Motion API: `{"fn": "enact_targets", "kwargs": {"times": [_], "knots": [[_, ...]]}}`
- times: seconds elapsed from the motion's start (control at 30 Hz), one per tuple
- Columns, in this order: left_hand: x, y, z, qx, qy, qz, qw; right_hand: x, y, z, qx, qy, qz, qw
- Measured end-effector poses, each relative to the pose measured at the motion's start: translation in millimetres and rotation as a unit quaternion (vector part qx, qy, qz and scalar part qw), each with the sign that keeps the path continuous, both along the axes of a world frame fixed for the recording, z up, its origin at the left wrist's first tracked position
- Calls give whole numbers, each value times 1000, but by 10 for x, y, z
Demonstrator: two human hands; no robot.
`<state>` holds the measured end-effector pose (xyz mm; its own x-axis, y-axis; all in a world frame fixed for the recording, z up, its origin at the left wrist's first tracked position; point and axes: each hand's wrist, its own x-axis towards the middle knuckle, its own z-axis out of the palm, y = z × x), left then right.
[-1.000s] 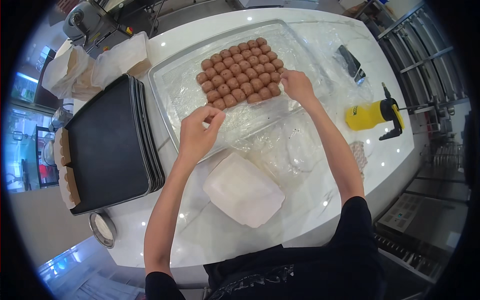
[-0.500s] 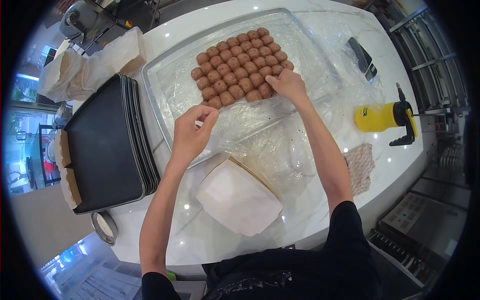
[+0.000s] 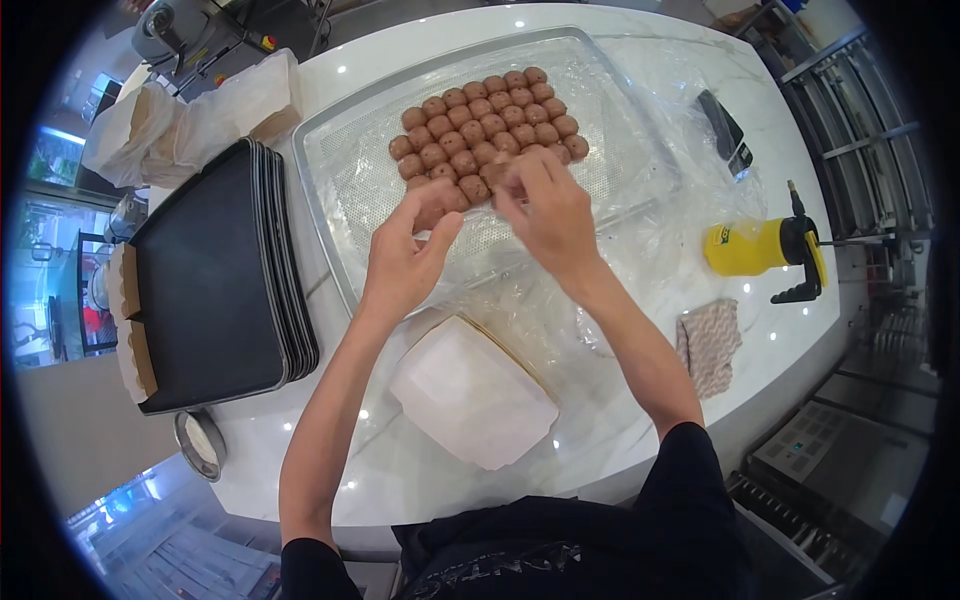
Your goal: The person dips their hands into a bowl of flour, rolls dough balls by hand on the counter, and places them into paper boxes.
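Several rows of round brown dough balls (image 3: 484, 129) sit packed together on clear plastic film over a perforated metal tray (image 3: 335, 175). My left hand (image 3: 405, 250) is at the near left corner of the block, its fingers reaching over the balls and its thumb held apart from them. My right hand (image 3: 550, 215) is at the near edge, with fingers curled and pinched at a dough ball; the fingers partly hide it. Both hands cover part of the nearest row.
Left of the tray stands a stack of black baking trays (image 3: 205, 280). Close to me lies a box-shaped white paper stack (image 3: 475, 395). A yellow spray bottle (image 3: 745, 247), a patterned cloth (image 3: 710, 345) and a black device (image 3: 722, 128) are on the right. A metal bowl (image 3: 200, 445) sits at lower left.
My right hand has moved left along the near edge, away from the right corner of the block. My left hand has moved slightly right, onto the near left balls.
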<state>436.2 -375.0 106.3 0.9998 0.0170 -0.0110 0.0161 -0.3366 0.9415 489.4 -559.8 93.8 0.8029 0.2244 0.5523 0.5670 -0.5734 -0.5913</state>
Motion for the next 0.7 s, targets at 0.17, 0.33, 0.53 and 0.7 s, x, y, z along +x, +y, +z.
{"fn": "enact_targets", "kwargs": {"times": [0.17,0.33,0.53,0.7], "knots": [[-174,45,73,-354,69,21,932,-326,266,300,138,109,126,976],[-538,269,131,-359,197,128,903,28,147,-88,92,-7,102,991],[-1497,613,105,-368,211,172,889,605,-298,-497,-295,290,-206,887],[-2572,683,-86,-410,182,315,836,668,-43,-587,-258,323,-87,906]]}}
